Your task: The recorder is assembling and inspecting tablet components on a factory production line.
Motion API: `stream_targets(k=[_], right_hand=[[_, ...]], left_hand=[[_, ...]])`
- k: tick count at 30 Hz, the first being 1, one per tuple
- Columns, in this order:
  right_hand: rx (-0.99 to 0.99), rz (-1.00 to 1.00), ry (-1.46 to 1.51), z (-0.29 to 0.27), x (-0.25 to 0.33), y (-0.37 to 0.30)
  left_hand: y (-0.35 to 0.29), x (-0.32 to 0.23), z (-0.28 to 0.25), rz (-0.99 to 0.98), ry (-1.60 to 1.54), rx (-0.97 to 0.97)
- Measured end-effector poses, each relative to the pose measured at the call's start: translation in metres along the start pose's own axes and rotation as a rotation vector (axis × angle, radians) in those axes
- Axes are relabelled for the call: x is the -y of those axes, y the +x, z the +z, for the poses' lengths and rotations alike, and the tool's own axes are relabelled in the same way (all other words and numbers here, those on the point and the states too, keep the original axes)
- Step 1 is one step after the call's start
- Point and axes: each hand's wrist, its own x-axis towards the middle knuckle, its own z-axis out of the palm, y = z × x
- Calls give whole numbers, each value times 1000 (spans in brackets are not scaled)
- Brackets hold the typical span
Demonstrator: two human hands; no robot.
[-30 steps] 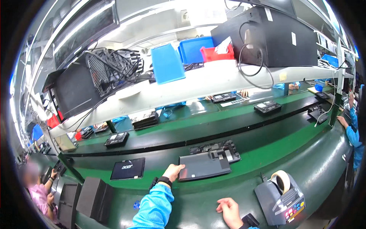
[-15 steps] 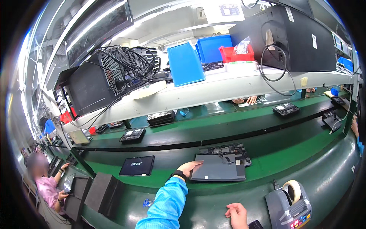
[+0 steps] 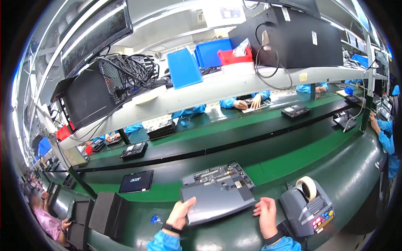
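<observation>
My left hand grips the left edge of a dark grey flat laptop panel, thumb on top, at the near side of the bench. Directly behind the panel lies a laptop base with its circuit boards and parts exposed. Whether the two are joined, I cannot tell. Beside the panel's right corner my right hand is raised with its fingers loosely apart, holding nothing. A lit display screen lies flat farther left.
A grey tape dispenser stands at my right. Black foam blocks sit at left, near small blue bits. Overhead, a shelf carries computer cases and blue bins. Other laptop bases lie across the bench; co-workers' hands show beyond.
The panel and the laptop base have come nearer to me, with my left hand still on the panel. My right hand has risen to the panel's right corner. The view has shifted right.
</observation>
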Motion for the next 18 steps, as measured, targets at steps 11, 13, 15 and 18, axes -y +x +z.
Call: stream_targets(k=[11, 13, 15, 18], right_hand=[[574, 163, -698, 9, 13, -25], [636, 192, -685, 10, 5, -28], [661, 282, -592, 13, 10, -31], [696, 413, -456, 20, 8, -39]], left_hand=[[-138, 74, -35, -69, -90, -207], [-140, 77, -42, 51, 90, -181], [-148, 68, -45, -10, 216, -203], [-163, 47, -55, 84, 634, -367]])
